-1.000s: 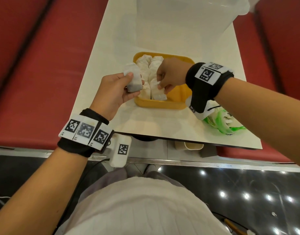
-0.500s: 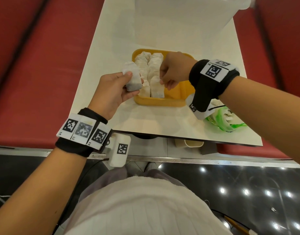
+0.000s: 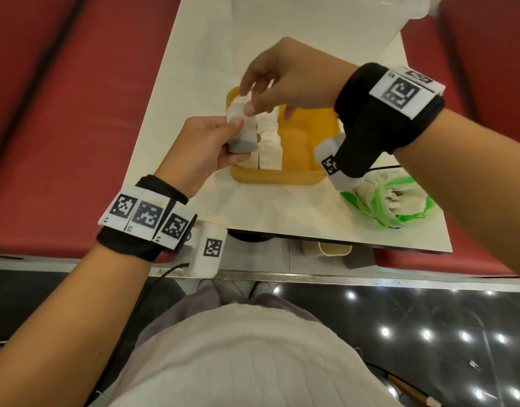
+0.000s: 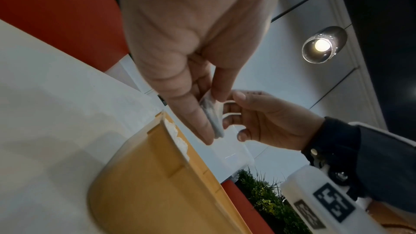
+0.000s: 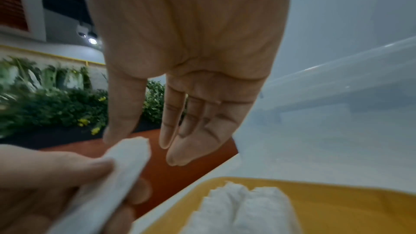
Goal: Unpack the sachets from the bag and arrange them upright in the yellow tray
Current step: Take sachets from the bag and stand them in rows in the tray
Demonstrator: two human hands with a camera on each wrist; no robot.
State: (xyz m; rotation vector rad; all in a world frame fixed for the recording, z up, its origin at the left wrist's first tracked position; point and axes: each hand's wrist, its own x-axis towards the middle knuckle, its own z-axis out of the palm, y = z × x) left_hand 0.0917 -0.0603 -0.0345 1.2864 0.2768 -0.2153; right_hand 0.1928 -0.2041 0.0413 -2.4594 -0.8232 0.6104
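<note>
Standing upright in the yellow tray (image 3: 300, 174) are white sachets (image 3: 269, 142), packed in two rows against its left side; the exact count cannot be read because they overlap and are partly hidden by the hands. Right half of the tray is bare yellow. One more sachet (image 3: 241, 127) is pinched between thumb and fingers of the left hand (image 3: 204, 148), held just above the tray's left edge; its lower part looks grey, upper part white. The right hand (image 3: 285, 80) is reached over the tray, fingers extended and loosely spread, thumb tip at the top edge of the held sachet; in the right wrist view its fingers (image 5: 198, 122) are seen straight, nothing gripped. So: left hand clamped on a sachet, right hand not closed on anything.

One green and clear bag (image 3: 391, 201) is lying on the white table (image 3: 194, 69) right of the tray near the front edge, with white sachets seen inside; number cannot be told. One large translucent bin (image 3: 311, 19) is placed at the table's far end behind the tray, contents not discernible. Counts: one tray, one bag, one bin, one sachet in hand
</note>
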